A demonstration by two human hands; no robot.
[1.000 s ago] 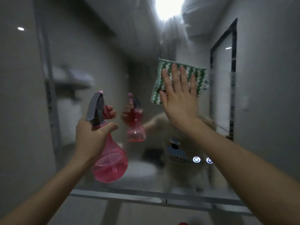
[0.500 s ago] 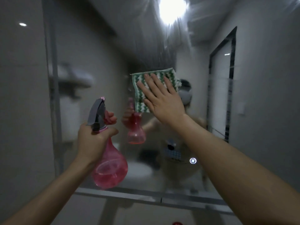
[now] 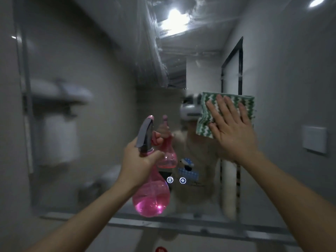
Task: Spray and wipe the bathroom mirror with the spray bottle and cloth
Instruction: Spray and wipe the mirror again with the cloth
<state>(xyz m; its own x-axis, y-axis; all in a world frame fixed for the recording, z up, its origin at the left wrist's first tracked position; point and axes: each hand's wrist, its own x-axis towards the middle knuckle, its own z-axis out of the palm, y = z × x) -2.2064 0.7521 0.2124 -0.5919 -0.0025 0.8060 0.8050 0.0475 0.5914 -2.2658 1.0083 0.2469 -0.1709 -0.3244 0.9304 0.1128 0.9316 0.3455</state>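
The cloth (image 3: 227,113) has swept right; right hand (image 3: 231,130) presses it with spread fingers (image 3: 222,104), left hand (image 3: 140,160) grips the spray bottle (image 3: 151,195); mirror (image 3: 109,88) half-wiped, I judge.

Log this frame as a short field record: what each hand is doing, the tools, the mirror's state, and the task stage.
left hand: left hand grips the neck of the pink spray bottle, held up in front of the glass
right hand: right hand presses flat on the green and white cloth, fingers straight
cloth: spread flat against the mirror
bottle contents: pink liquid in the lower bulb
mirror state: wet streaks across the upper part
mirror extras: two lit touch icons low on the glass
stage: wiping under way
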